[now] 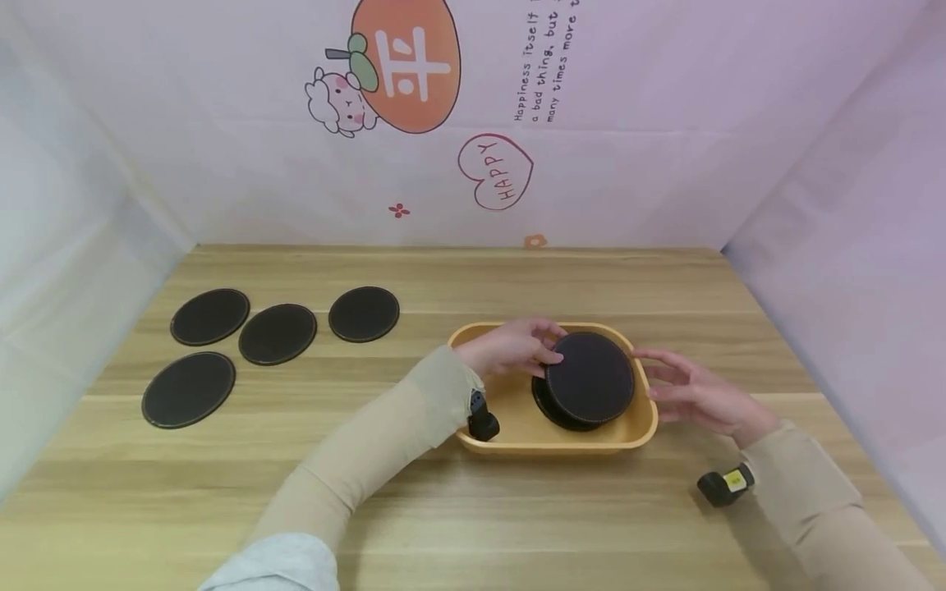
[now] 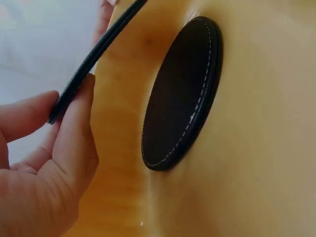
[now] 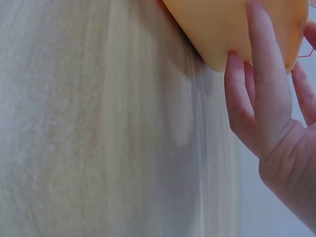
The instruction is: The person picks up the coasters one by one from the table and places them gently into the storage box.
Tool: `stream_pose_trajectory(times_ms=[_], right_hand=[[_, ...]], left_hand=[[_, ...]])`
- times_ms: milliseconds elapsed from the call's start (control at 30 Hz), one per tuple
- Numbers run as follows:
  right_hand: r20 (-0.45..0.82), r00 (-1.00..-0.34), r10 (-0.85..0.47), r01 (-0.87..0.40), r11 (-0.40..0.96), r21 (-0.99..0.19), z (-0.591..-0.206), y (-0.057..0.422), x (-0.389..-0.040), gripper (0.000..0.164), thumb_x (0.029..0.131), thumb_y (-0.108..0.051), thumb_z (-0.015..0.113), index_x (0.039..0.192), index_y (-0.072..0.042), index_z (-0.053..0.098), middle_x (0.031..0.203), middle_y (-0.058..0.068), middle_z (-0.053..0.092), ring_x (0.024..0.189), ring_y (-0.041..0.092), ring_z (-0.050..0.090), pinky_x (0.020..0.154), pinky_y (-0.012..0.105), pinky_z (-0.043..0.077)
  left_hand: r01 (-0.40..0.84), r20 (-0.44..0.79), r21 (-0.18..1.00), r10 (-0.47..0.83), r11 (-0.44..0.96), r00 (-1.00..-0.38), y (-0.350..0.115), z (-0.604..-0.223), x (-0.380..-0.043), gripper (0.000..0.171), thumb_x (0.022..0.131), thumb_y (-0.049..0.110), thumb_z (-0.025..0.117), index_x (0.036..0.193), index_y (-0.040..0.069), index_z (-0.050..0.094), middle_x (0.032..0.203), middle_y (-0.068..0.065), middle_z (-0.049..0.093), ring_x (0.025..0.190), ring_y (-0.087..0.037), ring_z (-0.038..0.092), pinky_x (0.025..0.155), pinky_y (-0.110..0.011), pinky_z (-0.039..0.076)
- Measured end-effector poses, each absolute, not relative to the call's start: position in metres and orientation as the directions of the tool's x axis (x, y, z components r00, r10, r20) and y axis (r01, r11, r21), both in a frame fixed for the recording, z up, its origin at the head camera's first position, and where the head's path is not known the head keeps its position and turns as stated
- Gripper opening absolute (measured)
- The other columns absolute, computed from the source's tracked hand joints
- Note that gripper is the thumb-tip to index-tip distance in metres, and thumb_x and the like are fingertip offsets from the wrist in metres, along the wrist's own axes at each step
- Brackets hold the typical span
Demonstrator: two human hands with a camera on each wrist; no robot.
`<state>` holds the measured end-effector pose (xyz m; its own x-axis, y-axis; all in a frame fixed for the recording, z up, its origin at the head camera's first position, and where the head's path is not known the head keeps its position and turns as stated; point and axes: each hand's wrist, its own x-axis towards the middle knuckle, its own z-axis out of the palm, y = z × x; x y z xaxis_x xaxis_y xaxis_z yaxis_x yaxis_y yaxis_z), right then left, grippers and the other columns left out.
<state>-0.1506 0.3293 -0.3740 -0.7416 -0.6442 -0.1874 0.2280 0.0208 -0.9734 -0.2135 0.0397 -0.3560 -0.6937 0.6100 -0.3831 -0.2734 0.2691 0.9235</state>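
My left hand (image 1: 513,346) pinches the edge of a round black coaster (image 1: 591,377) between thumb and fingers, above a yellow tray (image 1: 532,449). In the left wrist view the held coaster is seen edge-on, tilted, with a line along its edge. Below it another black coaster (image 2: 180,94) with pale stitching lies in the tray; the head view shows only its lower left part. My right hand (image 1: 698,398) is at the tray's right end, its fingers extended and its fingertips at the rim and outer wall.
On the left of the wooden table (image 1: 473,525) several black coasters lie flat and apart, one of them (image 1: 364,313) closest to the tray. A white printed cloth (image 1: 628,180) stands behind the table, with pale cloth walls on both sides.
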Motion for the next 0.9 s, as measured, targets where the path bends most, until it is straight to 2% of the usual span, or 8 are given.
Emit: stream_pose_trajectory(times_ms=[133, 400, 733, 900], right_hand=[[-0.174, -0.742, -0.648, 0.221, 0.01, -0.975, -0.375, 0.33, -0.15, 0.052, 0.095, 0.007, 0.043, 0.133, -0.029, 0.043, 0.126, -0.005, 0.05, 0.107, 0.018, 0.061, 0.083, 0.042, 0.055], [-0.192, -0.751, -0.632, 0.225, 0.028, -0.974, -0.376, 0.329, -0.151, 0.052, 0.094, 0.006, 0.044, 0.132, -0.03, 0.044, 0.124, -0.003, 0.05, 0.107, 0.017, 0.06, 0.083, 0.044, 0.055], [-0.164, -0.729, -0.665, 0.229, -0.011, -0.973, -0.377, 0.329, -0.153, 0.053, 0.094, 0.008, 0.042, 0.134, -0.027, 0.043, 0.124, 0.001, 0.049, 0.109, 0.018, 0.059, 0.083, 0.046, 0.054], [-0.167, -0.729, -0.663, 0.229, -0.007, -0.973, -0.377, 0.33, -0.152, 0.053, 0.095, 0.007, 0.042, 0.134, -0.028, 0.042, 0.125, -0.002, 0.049, 0.11, 0.018, 0.059, 0.083, 0.046, 0.054]], left_hand=[[-0.241, -0.392, 0.918, 0.617, 0.316, -0.683, 0.041, -0.359, -0.213, 0.041, 0.091, -0.001, 0.058, 0.131, 0.002, 0.05, 0.123, -0.016, 0.058, 0.093, -0.021, 0.064, 0.077, -0.028, 0.056], [-0.211, -0.392, 0.912, 0.597, 0.352, -0.699, 0.037, -0.359, -0.211, 0.04, 0.094, 0.001, 0.054, 0.134, -0.001, 0.047, 0.13, -0.017, 0.053, 0.109, -0.029, 0.061, 0.086, -0.033, 0.054], [-0.166, -0.416, 0.884, 0.574, 0.437, -0.705, 0.032, -0.358, -0.213, 0.041, 0.094, 0.0, 0.052, 0.135, 0.001, 0.048, 0.132, -0.017, 0.052, 0.107, -0.026, 0.062, 0.081, -0.029, 0.056], [-0.19, -0.445, 0.872, 0.57, 0.451, -0.691, 0.029, -0.358, -0.213, 0.04, 0.094, -0.001, 0.051, 0.134, -0.001, 0.049, 0.131, -0.019, 0.053, 0.109, -0.027, 0.062, 0.078, -0.03, 0.057]])
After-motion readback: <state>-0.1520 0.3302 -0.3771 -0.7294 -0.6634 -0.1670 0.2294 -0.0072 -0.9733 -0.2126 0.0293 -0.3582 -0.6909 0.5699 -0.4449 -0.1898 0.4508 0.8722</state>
